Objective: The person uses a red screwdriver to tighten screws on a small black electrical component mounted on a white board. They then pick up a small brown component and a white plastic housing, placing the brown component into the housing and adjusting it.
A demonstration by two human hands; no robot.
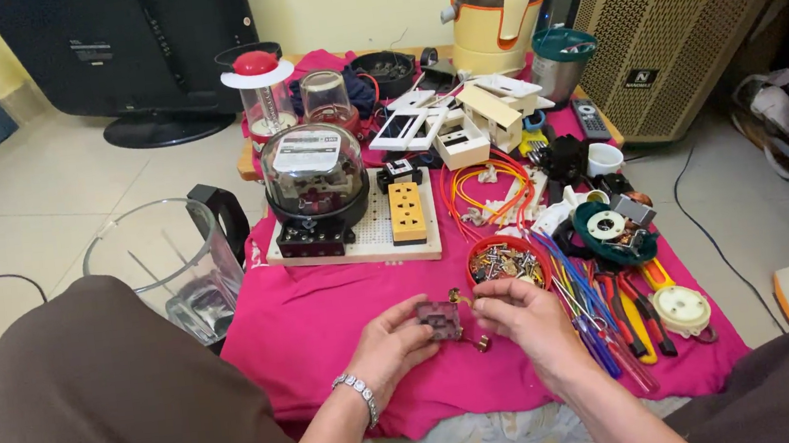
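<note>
- Small dark square part [440,319] sits between your two hands, just above the pink cloth [326,317], low centre of view.
- Your left hand [390,347] grips it: thumb on top, fingers curled under its left edge, pinching it.
- Your right hand [520,321] meets it from the other side; thumb and forefinger pressed together on a small brass piece [455,296] at the part's top right corner.
- A second brass bit [482,343] shows just below your right fingertips, touching or hanging off the part; can't tell which.
- Bracelet [358,388] on your left wrist.
- Just beyond your right fingertips: red bowl [504,261] of small metal hardware.
- Right of your right hand: bundle of coloured wires [578,290], then red and yellow handled tools [640,308], and a round cream plug-like part [683,308].
- Further out past the bowl: loop of orange wires [479,193] and a green round assembly [613,231].
- Straight ahead of your fingers, well apart: perforated board [371,234] carrying a glass-domed meter [315,176] and a yellow socket strip [407,211].
- Beyond the board: white switch plates and boxes [457,122], a red-capped clear jar [264,94], a juicer [492,6].
- Left of your left hand, off the cloth: clear blender jug [165,270] with black handle, next to your knee [110,398].
</note>
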